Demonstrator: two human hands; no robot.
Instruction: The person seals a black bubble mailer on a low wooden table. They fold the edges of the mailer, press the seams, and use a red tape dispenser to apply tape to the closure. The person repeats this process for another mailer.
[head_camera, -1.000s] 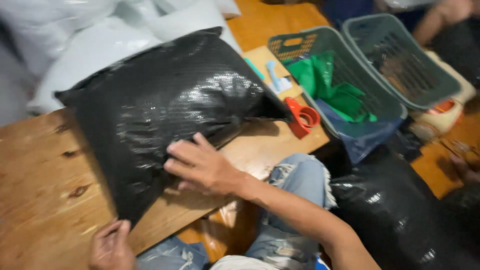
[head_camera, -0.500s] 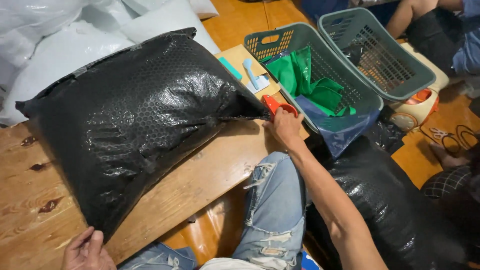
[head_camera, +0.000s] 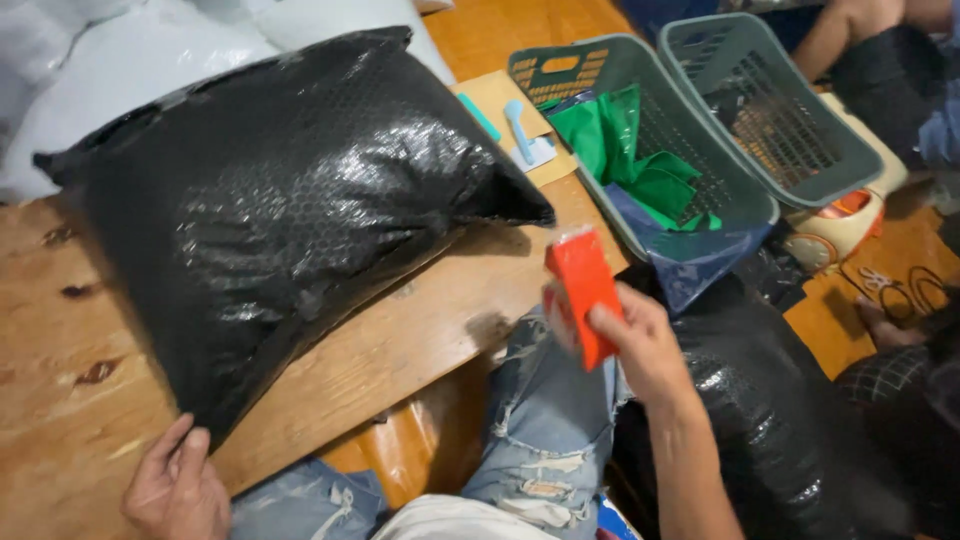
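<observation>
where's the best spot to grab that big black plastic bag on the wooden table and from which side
Probably the pointed corner at the right end of the big black bubble-textured plastic bag, coming from the right. The bag lies flat and bulging on the wooden table, too broad for one hand, while that corner tapers to a graspable tip. The left hand touches the near corner; the right hand holds a red tape dispenser.

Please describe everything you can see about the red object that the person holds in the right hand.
The red tool is a flat, oblong piece, bright red-orange and plastic-looking, with a paler or clear part behind its left edge; motion blur hides finer detail. It is raised in the air, tilted, above the person's knee and just off the wooden table's edge. Only the right hand touches it, gripping its lower right side with the fingers. It touches neither the black bag nor the green basket.
</observation>
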